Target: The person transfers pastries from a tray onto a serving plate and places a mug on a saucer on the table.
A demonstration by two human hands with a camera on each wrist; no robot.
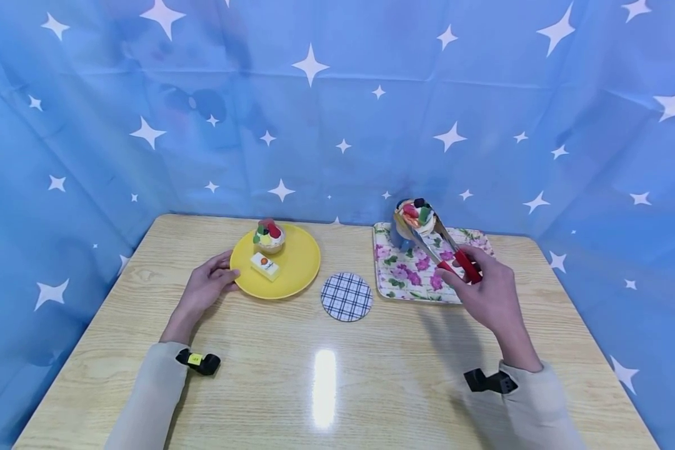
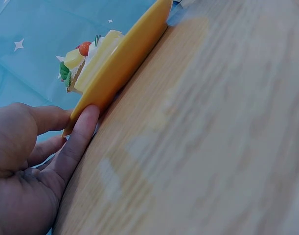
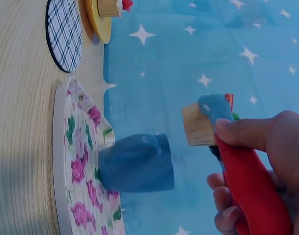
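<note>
My left hand (image 1: 205,287) pinches the near-left rim of a yellow plate (image 1: 300,262) between thumb and fingers. On that plate sit a fruit-topped toy tart (image 1: 269,237) and a small pale cake block (image 1: 265,267). My right hand (image 1: 492,290) grips red-handled metal tongs (image 3: 254,186). Between the tongs' tips is a second fruit-topped tart (image 3: 198,125), raised above the rim of a blue mug (image 3: 137,164). The mug stands on a floral tray (image 1: 396,289). From the head view, the tart and tongs cover much of the mug.
A round checked coaster (image 1: 346,297) lies between the plate and the tray on the wooden table (image 1: 247,387). Behind the table's far edge hangs a blue curtain (image 1: 365,169) with white stars. A bright light reflection shows at the table's front.
</note>
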